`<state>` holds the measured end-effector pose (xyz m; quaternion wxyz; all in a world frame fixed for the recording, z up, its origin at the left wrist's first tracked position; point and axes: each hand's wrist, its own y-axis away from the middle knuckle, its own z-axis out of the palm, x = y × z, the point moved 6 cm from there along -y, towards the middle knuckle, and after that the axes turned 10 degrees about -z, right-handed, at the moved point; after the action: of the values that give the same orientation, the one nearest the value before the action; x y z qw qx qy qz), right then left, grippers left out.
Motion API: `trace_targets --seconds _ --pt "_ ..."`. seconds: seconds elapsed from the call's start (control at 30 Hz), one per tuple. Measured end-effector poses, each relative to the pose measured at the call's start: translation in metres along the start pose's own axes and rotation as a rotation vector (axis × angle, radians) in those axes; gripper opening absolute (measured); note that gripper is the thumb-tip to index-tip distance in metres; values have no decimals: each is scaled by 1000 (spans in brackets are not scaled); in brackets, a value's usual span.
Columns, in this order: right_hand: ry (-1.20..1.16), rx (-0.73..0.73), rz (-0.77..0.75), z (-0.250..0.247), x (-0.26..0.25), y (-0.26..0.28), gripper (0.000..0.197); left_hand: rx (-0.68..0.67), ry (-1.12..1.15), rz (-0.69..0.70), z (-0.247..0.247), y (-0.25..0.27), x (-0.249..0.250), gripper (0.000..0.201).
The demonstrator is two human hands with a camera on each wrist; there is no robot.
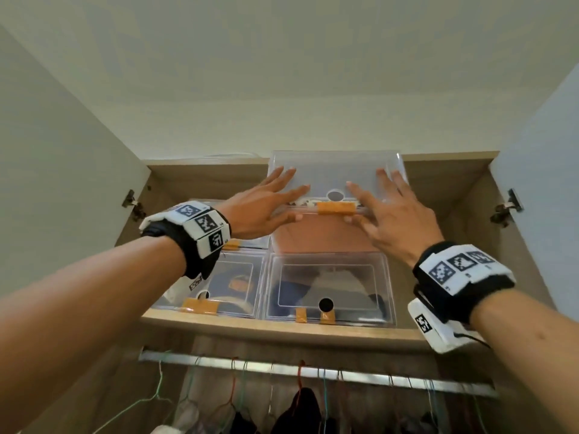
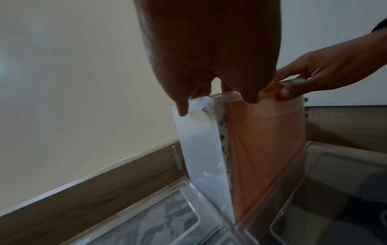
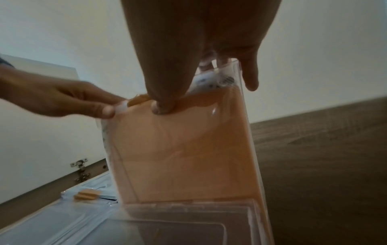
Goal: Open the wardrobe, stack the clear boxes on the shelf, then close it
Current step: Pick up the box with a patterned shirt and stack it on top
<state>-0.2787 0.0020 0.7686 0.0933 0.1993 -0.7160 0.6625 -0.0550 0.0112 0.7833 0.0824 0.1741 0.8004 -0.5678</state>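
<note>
Top clear box (image 1: 336,195), centre frame, sits on the lower-right box (image 1: 329,286) on the shelf (image 1: 282,328). Left hand (image 1: 266,208) and right hand (image 1: 385,208) pinch its front edge, fingers spread on top. Likely light, rigid, slick; best held at the corners.

clear box (image 1: 336,173) tilted atop lower clear boxes (image 1: 329,286) on shelf (image 1: 282,328).

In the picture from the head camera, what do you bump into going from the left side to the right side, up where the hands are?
Left door hinge → left hand → orange tape on the clear box → right hand → right door hinge.
</note>
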Motion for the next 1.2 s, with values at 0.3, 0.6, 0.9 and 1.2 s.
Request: trace_targets --seconds 0.3,0.6,0.9,1.2 --pt "-194 -411 -29 76 25 -20 65 -191 -31 -18 70 -39 -16 61" --pt "-136 -543 -19 107 16 -21 64 -223 -152 -34 119 -35 -25 61" --pt "12 -434 -87 101 6 -3 67 -167 -134 -69 127 -10 -16 64" --pt "-180 -222 -71 56 -31 57 49 83 224 -202 104 77 47 37"
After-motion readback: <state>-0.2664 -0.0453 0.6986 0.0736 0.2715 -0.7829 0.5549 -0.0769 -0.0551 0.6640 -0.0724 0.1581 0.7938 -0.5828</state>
